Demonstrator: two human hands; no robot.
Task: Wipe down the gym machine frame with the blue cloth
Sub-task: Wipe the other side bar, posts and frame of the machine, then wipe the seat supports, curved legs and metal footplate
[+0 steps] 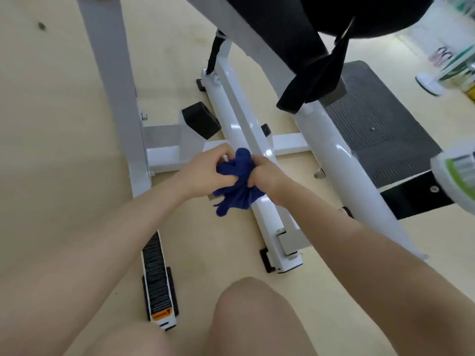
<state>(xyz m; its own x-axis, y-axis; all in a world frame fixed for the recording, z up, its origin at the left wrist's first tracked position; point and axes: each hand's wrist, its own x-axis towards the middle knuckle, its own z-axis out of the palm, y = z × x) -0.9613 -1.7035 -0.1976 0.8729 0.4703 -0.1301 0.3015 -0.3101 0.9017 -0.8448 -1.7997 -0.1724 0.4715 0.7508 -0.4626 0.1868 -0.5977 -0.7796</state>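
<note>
A crumpled dark blue cloth (236, 186) is bunched between both of my hands, just above the white floor rail of the gym machine frame (239, 119). My left hand (205, 170) grips the cloth's left side with curled fingers. My right hand (267, 176) grips its right side, knuckles up. Loose ends of the cloth hang down toward the floor beside the rail. A white cross bar of the frame runs left to right just behind my hands.
A thick white sloping tube (341, 160) rises on the right beside a black ribbed foot plate (380, 124). A black rubber block (201, 119) sits by the rail. A white upright (115, 80) stands left. A black-treaded pedal strip (158, 281) lies on the floor near my knees (257, 314).
</note>
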